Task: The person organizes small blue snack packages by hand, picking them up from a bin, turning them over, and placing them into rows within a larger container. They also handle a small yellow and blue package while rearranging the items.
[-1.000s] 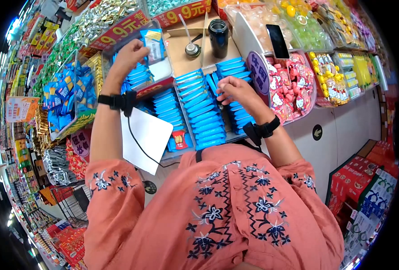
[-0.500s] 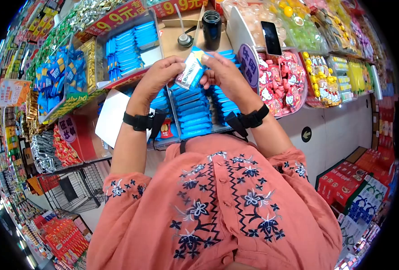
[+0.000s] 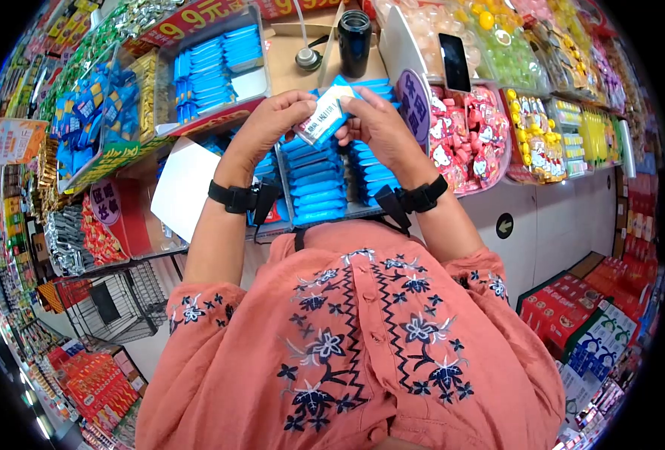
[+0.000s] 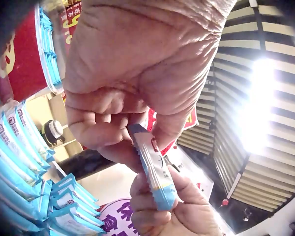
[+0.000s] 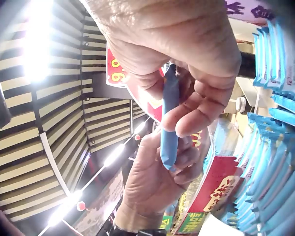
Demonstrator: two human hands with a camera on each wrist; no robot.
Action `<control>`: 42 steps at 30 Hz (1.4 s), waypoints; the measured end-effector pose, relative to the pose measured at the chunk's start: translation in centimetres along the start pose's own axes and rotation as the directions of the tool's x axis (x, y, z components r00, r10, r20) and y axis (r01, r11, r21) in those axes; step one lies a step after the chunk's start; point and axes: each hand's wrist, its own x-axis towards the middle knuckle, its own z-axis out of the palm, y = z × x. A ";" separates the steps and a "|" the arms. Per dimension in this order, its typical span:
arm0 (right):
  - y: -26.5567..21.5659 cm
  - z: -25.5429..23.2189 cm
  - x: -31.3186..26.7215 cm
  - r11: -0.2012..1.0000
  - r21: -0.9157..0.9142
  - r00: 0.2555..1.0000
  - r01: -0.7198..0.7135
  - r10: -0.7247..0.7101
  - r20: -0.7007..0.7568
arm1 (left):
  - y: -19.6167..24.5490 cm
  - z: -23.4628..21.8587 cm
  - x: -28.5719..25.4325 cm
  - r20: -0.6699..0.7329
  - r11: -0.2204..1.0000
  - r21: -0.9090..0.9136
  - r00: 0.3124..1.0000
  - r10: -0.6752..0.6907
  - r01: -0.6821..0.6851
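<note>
Between them, the left hand (image 3: 272, 124) and right hand (image 3: 383, 129) pinch a blue-and-white packet (image 3: 323, 116) by its opposite ends, above the near rows of blue packets (image 3: 316, 184), left of the black bottle (image 3: 354, 46).

"9 9元" on a red band (image 3: 197, 22), "休闲" on a purple oval sign (image 3: 413, 107), white arrow on a black disc (image 3: 504, 226)
</note>
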 end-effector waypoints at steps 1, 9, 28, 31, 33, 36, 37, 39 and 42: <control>0.1 -0.3 0.0 1.000 -0.009 1.000 -0.009 0.009 0.005 | -0.1 0.0 0.1 0.015 0.999 0.046 1.000 -0.003 0.003; 2.0 -3.6 -0.5 0.949 -0.260 0.977 -0.177 0.137 -0.164 | -2.3 2.6 0.5 -0.003 0.953 0.280 0.992 -0.124 0.120; 8.1 -7.7 -0.9 0.786 -0.559 0.965 -0.263 0.219 -0.147 | -9.7 9.0 3.9 -0.133 0.680 0.728 0.991 0.023 0.082; 8.6 -8.1 -0.6 0.789 -0.567 0.971 -0.238 0.172 -0.169 | -10.2 9.6 4.1 -0.111 0.491 0.871 0.969 0.223 -0.013; 8.7 -8.3 -0.4 0.766 -0.592 0.968 -0.250 0.183 -0.173 | -10.3 10.0 4.2 -0.092 0.427 0.904 0.958 0.271 -0.034; 8.4 -8.7 -0.6 0.719 -0.645 0.966 -0.259 0.195 -0.171 | -10.2 10.1 4.6 -0.085 0.508 0.862 0.982 0.170 -0.014; 8.7 -8.9 -0.8 0.734 -0.639 0.972 -0.232 0.153 -0.177 | -9.9 10.0 4.7 -0.078 0.575 0.818 0.993 0.092 0.011; 9.2 -9.1 -0.8 0.742 -0.634 0.973 -0.219 0.115 -0.202 | -9.7 10.0 4.7 -0.056 0.645 0.763 0.998 -0.013 0.051; 9.8 -9.3 -0.8 0.702 -0.664 0.962 -0.260 0.130 -0.239 | -9.8 10.1 4.7 -0.018 0.674 0.735 0.995 -0.095 0.078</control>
